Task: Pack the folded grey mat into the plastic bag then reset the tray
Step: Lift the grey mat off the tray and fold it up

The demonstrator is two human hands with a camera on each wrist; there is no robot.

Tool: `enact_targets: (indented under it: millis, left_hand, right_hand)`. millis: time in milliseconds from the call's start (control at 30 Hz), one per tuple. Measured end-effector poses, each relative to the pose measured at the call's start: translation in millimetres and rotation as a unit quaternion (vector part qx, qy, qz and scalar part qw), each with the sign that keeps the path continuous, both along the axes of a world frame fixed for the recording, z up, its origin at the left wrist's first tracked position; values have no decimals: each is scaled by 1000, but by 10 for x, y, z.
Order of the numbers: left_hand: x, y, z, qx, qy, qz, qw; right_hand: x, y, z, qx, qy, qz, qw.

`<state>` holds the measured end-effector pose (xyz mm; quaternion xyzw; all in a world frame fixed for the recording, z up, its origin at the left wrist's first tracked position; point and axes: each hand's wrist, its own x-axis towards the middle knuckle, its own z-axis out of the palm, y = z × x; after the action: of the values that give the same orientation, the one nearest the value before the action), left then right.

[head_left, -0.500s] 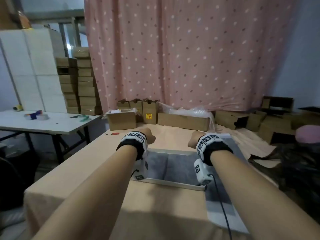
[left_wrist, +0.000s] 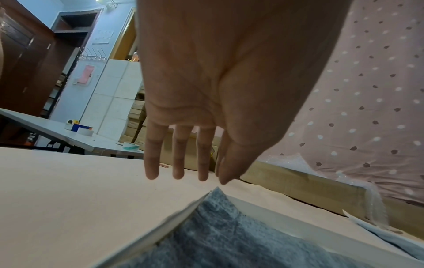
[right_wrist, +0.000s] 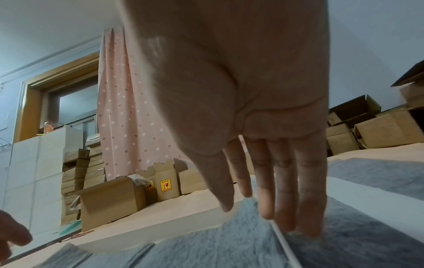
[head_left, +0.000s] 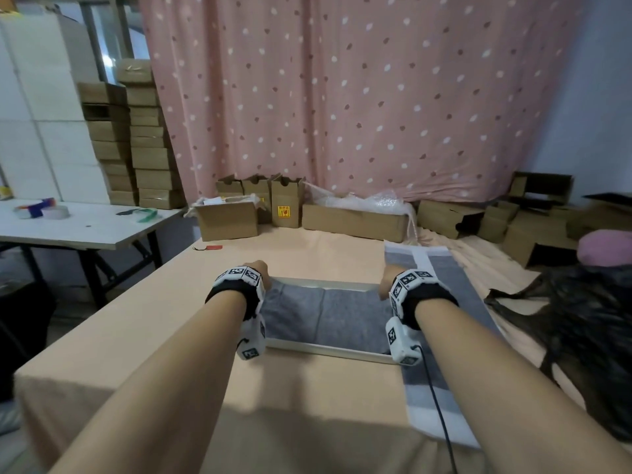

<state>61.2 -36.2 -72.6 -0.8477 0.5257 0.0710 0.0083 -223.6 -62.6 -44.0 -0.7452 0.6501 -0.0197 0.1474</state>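
A white tray (head_left: 325, 350) lies on the peach-covered table with a folded grey mat (head_left: 325, 313) inside it. My left hand (head_left: 257, 269) hovers at the tray's far left corner with its fingers (left_wrist: 179, 163) straight and apart, holding nothing; the tray's rim (left_wrist: 160, 234) and the mat (left_wrist: 229, 239) lie below it. At the far right corner my right hand (head_left: 387, 281) points its straight fingers (right_wrist: 284, 208) down by the tray's right rim (right_wrist: 283, 243), also empty. A clear plastic bag (head_left: 441, 285) holding grey mat lies along the tray's right side.
Open cardboard boxes (head_left: 229, 218) and bubble wrap (head_left: 362, 200) line the table's far edge before a pink dotted curtain. A small red tag (head_left: 213, 248) lies far left on the cloth. A white side table (head_left: 85, 227) with tape rolls stands left. A dark bundle (head_left: 581, 336) lies right.
Both hands have moved slightly apart, out toward the tray's far corners. The head view has shifted. The tray and mat have not moved.
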Motion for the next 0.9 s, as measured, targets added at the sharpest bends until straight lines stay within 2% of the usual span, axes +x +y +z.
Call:
enact_targets:
  millis: [67,167,400,733,900]
  left_hand:
    - [28,-12,2,-25,22,-6,999]
    - [89,-88,-20,-30,41,1,999]
    - [326,-432,-196,-42,67,11,997]
    - [623,-937,-616,4,87,13,996]
    - [327,-610,-366,-25,78,6,997]
  right_hand:
    - [30,-256,-127,-15,53,2,998]
    - [71,-542,-223,-20,61,10,998]
    - [121,-418,-122,-60,53,-5,997]
    - [47,-579,-246,-88,30,-9,996]
    - [54,-608,-277,-89,30,-25,995]
